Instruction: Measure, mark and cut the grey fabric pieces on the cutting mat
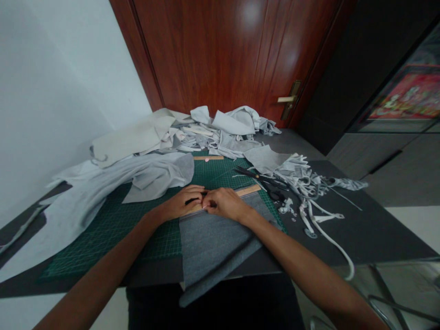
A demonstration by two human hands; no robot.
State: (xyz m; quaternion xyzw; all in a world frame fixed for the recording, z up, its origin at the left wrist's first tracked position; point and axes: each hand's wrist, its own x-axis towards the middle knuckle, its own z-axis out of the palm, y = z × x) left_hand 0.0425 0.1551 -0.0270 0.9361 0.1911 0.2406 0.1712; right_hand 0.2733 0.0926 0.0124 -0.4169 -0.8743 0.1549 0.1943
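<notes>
Left hand (pixel 180 204) clenches a black pen (pixel 194 200) at the wooden ruler (pixel 252 190); right hand (pixel 225 205), ungrasping, presses beside it, pinning ruler on grey fabric (pixel 213 243).

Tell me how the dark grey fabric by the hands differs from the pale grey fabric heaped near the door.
The dark grey fabric is darker than the pale grey fabric. The dark piece lies flat and folded, hanging over the edge of the table; the pale one is crumpled in a loose heap. Both look like soft cloth.
</notes>
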